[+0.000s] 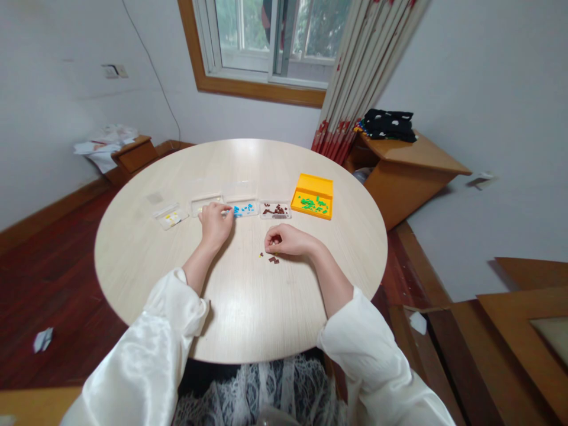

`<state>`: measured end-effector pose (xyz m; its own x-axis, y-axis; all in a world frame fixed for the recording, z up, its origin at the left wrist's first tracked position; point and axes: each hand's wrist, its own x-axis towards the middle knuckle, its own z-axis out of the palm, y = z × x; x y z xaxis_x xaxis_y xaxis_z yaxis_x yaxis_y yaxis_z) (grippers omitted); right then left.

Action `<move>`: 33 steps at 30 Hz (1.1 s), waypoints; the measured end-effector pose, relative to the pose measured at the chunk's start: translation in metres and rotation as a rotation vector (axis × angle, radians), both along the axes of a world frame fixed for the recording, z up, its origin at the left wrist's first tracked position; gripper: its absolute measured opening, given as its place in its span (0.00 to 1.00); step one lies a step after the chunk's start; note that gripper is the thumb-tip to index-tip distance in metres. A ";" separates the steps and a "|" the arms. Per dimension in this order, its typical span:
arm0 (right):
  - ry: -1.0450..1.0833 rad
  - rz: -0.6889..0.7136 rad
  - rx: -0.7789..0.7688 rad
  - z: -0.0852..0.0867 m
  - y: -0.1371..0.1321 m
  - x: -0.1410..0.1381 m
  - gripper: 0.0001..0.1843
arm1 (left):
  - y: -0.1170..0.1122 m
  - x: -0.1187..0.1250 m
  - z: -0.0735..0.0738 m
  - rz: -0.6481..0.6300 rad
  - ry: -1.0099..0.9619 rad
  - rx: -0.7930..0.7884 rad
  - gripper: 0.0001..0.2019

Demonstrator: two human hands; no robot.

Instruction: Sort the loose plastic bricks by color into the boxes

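Observation:
My left hand (216, 225) reaches over the edges of two clear plastic cases, its fingers bent and thumb drawn close to them. The fingertips are beside the blue pieces (245, 209) in one clear case (256, 203); anything between them is too small to make out. My right hand (289, 240) is closed in a pinch just above the table, what it holds hidden. Near its fingertips lie joined brown toy bricks (274, 260) and a tiny brown and yellow piece (261, 255). Behind it, another clear case (287, 215) holds loose brown bricks (276, 209).
An open yellow box (316, 184) of green pieces (313, 205) stands at the right of the row. A small clear case (158, 221) with yellow and white pieces lies at the left. Everything sits on a round pale table (248, 319). Wooden furniture (399, 171) stands beyond its right edge.

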<state>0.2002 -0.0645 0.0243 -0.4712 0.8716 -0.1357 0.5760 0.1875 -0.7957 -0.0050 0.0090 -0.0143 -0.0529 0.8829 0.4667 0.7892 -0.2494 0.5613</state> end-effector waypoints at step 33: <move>0.411 -0.331 0.078 -0.006 0.007 -0.008 0.08 | -0.031 0.023 0.020 -0.625 -0.144 -0.048 0.09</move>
<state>0.1919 -0.0572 0.0187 -0.1699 0.9828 0.0729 0.2582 0.1158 -0.9591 0.0178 -0.0223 0.0059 0.4191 0.7871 0.4526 0.4186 -0.6099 0.6729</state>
